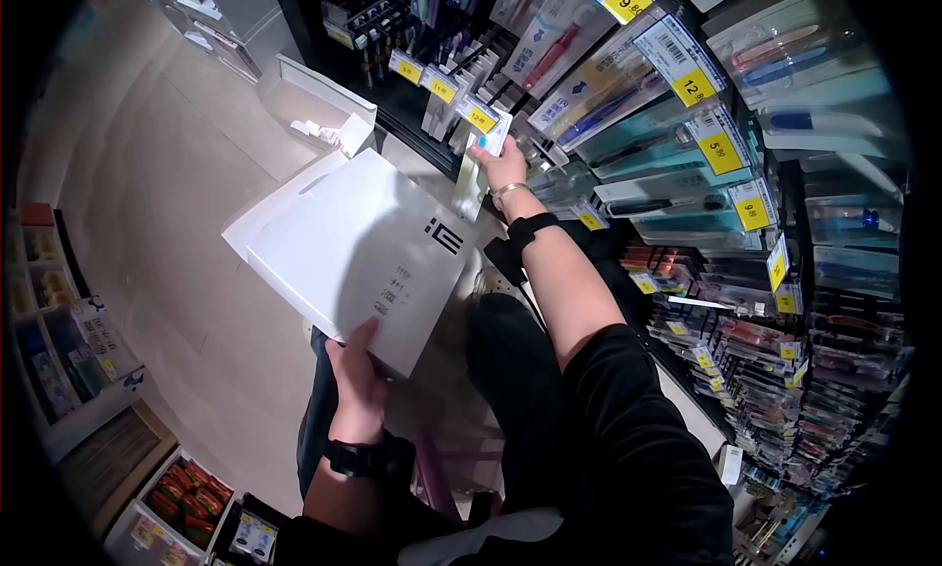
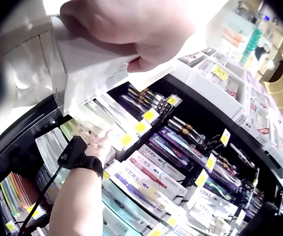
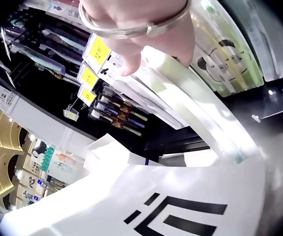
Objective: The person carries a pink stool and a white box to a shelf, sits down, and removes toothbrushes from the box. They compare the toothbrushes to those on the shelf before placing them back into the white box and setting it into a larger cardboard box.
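Note:
A large white box point(image 1: 343, 242) with black printed marks is held at its near edge by my left hand point(image 1: 358, 385), thumb on the top face. In the left wrist view the left hand point(image 2: 131, 29) grips the box point(image 2: 92, 66) from above. My right hand point(image 1: 502, 169), wearing a bracelet, reaches to the rack and pinches a pale green and white flat package point(image 1: 473, 181) beside the price tags. The right wrist view shows the right hand point(image 3: 141, 29) over the upper end of the package point(image 3: 195, 101), whose lower end is close to the white box point(image 3: 131, 196).
Racks of packaged toothbrushes point(image 1: 608, 105) with yellow price tags point(image 1: 694, 85) fill the right side. An open white carton point(image 1: 319, 105) with small items stands beyond the box. Shelves with goods point(image 1: 69, 340) line the left, and a pink stool point(image 1: 432, 473) is below.

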Demonstrator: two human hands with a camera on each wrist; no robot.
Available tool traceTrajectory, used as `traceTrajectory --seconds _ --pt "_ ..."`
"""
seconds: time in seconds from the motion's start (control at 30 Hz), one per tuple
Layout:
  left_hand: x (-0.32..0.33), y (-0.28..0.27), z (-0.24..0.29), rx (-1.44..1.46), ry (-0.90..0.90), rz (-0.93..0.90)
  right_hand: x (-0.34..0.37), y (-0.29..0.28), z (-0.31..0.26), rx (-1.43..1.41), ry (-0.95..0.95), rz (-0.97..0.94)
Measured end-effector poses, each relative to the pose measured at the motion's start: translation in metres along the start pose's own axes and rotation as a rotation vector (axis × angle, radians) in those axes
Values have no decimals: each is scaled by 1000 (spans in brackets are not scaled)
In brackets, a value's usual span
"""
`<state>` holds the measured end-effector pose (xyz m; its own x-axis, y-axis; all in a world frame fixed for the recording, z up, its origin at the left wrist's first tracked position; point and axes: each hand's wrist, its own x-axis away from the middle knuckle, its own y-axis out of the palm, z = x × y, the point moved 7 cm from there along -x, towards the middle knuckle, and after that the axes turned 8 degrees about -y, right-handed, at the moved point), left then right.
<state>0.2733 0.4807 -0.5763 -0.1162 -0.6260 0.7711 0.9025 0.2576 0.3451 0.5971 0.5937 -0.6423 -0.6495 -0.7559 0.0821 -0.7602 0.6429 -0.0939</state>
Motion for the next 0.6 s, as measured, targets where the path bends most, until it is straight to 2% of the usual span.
traceTrajectory --seconds 0.07,0.17,0.2,0.37,0.47,0.57,0.6 --pt "-2 -2 0 1 13 0 -9 3 3 -89 -13 33" --pt "0 -4 0 -20 -16 20 -30 2 10 224 -59 32" --pt "0 -4 0 -17 -17 14 -28 1 -2 399 -7 37" --pt "0 -2 1 -8 -28 -1 -44 4 32 446 1 22" --pt "3 -1 2 -4 -35 -1 -39 10 18 552 47 1" --pt "1 -3 2 -10 -29 -10 -44 12 26 566 76 -10" --pt "1 -3 2 -9 -28 -12 -44 14 24 539 35 -15"
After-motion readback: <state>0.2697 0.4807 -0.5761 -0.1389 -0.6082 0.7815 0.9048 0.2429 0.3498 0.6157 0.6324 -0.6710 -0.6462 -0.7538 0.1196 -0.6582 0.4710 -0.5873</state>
